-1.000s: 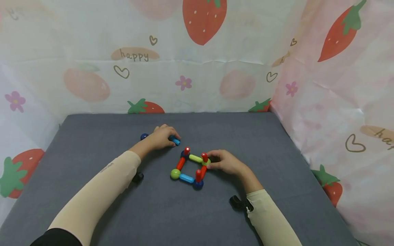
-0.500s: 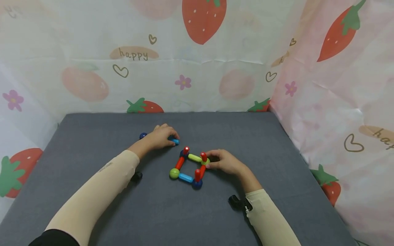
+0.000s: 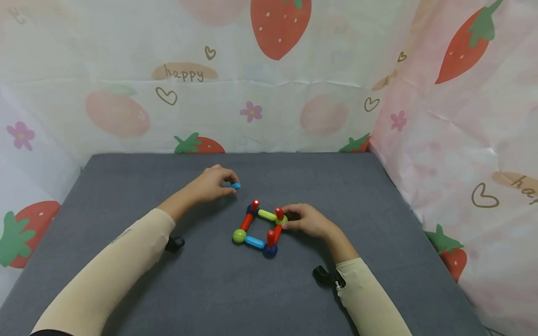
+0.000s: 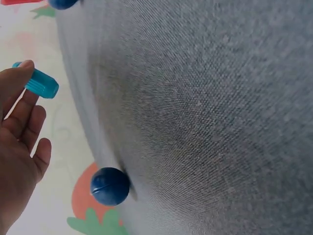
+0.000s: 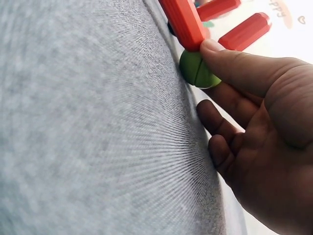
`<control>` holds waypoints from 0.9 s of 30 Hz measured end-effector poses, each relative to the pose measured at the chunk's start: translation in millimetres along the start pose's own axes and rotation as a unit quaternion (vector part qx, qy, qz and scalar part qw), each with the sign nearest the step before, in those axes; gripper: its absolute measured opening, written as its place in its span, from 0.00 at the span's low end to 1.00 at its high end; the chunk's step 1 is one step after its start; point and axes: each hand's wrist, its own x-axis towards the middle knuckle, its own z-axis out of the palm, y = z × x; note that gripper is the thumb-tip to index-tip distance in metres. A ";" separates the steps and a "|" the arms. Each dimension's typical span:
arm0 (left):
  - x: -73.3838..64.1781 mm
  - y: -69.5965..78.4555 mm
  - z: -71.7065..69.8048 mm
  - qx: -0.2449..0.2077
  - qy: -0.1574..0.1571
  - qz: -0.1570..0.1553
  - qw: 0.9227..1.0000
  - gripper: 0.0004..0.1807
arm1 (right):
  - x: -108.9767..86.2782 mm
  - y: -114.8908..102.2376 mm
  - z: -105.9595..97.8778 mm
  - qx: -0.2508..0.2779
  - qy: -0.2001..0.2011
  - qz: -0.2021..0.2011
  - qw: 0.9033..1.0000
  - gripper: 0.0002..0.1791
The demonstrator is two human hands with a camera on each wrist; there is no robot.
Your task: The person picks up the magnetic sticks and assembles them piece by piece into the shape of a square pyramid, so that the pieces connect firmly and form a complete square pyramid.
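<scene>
My left hand point(image 3: 211, 184) pinches a short light-blue rod point(image 4: 43, 84) between thumb and forefinger, behind and left of a square frame of rods and balls. The frame has two red rods point(image 3: 246, 222), a yellow-green rod point(image 3: 266, 215) and a blue rod point(image 3: 254, 242) as sides. Green and dark blue balls point(image 3: 270, 251) form its corners. Short red rods point(image 3: 271, 238) stand upright on three of them. With thumb and fingers, my right hand point(image 3: 309, 219) holds the green ball point(image 5: 195, 68) at the frame's right corner. The other fingers curl loosely below.
A loose dark blue ball point(image 4: 110, 186) lies on the grey tabletop point(image 3: 227, 298); the left arm hides it in the head view. Black wrist cameras point(image 3: 322, 276) stick out beneath both forearms. A strawberry-print curtain point(image 3: 277, 121) stands behind the table and along its sides.
My left hand has moved back and slightly left, carrying the light-blue rod. The dark blue ball beside it is now hidden in the head view. My right hand and the frame have stayed put.
</scene>
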 end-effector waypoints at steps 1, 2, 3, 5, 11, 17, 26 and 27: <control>-2.1 1.5 -1.4 -0.005 0.002 -0.001 1.000 0.12 | -0.2 0.1 -0.1 0.001 0.001 0.000 1.000 0.22; -4.1 3.2 -2.8 -0.011 0.003 -0.002 1.000 0.12 | -0.3 0.2 -0.1 0.002 0.001 0.000 1.000 0.22; -5.9 4.7 -3.9 -0.016 0.004 -0.002 1.000 0.12 | -0.3 0.3 -0.1 0.004 0.001 0.000 1.000 0.22; -9.5 7.3 -5.3 -0.024 0.006 -0.003 1.000 0.12 | -0.1 0.4 -0.1 0.004 0.003 0.001 1.000 0.22; -22.0 12.7 -5.0 -0.068 0.011 -0.016 0.998 0.11 | 0.6 1.9 0.1 -0.003 0.004 0.008 1.000 0.22; -33.5 20.4 -2.8 -0.112 0.021 -0.027 0.993 0.10 | 0.0 1.8 0.3 -0.001 0.006 0.004 1.000 0.21; -50.5 35.7 2.0 -0.170 0.032 -0.038 0.984 0.09 | 0.1 2.0 -0.4 -0.005 0.003 0.006 1.000 0.22; -52.1 36.9 3.3 -0.174 0.032 -0.037 0.984 0.09 | 0.3 2.4 -0.4 -0.005 0.004 0.007 1.000 0.22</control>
